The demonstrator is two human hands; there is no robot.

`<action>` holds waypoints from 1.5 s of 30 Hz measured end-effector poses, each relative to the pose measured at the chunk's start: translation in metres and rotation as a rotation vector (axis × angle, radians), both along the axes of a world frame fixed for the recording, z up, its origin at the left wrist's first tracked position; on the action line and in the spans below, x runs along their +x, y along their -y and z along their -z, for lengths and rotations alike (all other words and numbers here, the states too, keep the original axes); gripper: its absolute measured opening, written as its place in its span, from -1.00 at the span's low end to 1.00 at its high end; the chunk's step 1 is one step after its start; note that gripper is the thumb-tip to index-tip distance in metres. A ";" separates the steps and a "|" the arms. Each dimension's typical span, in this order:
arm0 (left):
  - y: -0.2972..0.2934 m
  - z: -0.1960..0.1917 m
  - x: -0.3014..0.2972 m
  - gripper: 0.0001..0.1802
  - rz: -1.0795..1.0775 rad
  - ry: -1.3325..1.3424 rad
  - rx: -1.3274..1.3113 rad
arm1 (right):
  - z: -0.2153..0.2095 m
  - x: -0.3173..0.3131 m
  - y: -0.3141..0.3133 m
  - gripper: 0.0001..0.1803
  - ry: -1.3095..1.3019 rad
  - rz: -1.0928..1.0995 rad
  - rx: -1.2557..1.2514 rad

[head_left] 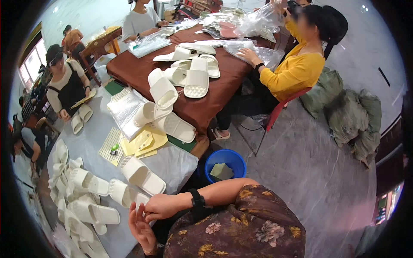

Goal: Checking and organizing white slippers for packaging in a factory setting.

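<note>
the step in hand was judged to be a pause between slippers: the right hand (160, 207), wrist banded by a black watch (197, 200), was laid across with its fingertips pinched lightly on the fingers of the left hand (140, 228), which was held released, palm up, grasping nothing. the nearest white slipper (126, 194) was seen just beyond the right hand on the grey table (90, 146), with 1 more (142, 174) further along the table from it. the next move was judged to call for the hands to be parted and that nearest slipper to be reached. beyond the slippers, yellow card sheets (145, 142) were laid flat, a clear plastic bag (125, 109) past them, and a pale perforated rectangular sheet (111, 146) beside. a blue bucket (225, 163) stood off the table's edge.
</note>
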State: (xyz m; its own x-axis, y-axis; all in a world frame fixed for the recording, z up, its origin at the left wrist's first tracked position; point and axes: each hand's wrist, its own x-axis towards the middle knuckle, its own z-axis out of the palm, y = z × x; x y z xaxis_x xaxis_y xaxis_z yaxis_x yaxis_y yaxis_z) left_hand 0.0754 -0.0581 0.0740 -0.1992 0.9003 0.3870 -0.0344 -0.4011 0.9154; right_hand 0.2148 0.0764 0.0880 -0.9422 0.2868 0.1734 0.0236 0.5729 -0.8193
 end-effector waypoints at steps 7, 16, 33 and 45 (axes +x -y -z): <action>0.020 -0.002 -0.004 -0.08 -0.027 0.039 0.047 | 0.002 -0.013 0.016 -0.68 -0.060 -0.056 0.044; 0.023 -0.005 -0.011 -0.12 0.018 0.222 0.113 | 0.002 -0.018 0.025 -0.76 -0.213 -0.053 -0.140; 0.005 0.008 -0.030 -0.26 0.149 0.610 0.214 | 0.011 -0.034 0.013 -0.81 -0.221 -0.022 -0.222; -0.011 0.035 -0.056 -0.63 -0.415 0.399 -0.251 | 0.041 0.000 -0.065 -0.90 -0.130 0.437 -0.199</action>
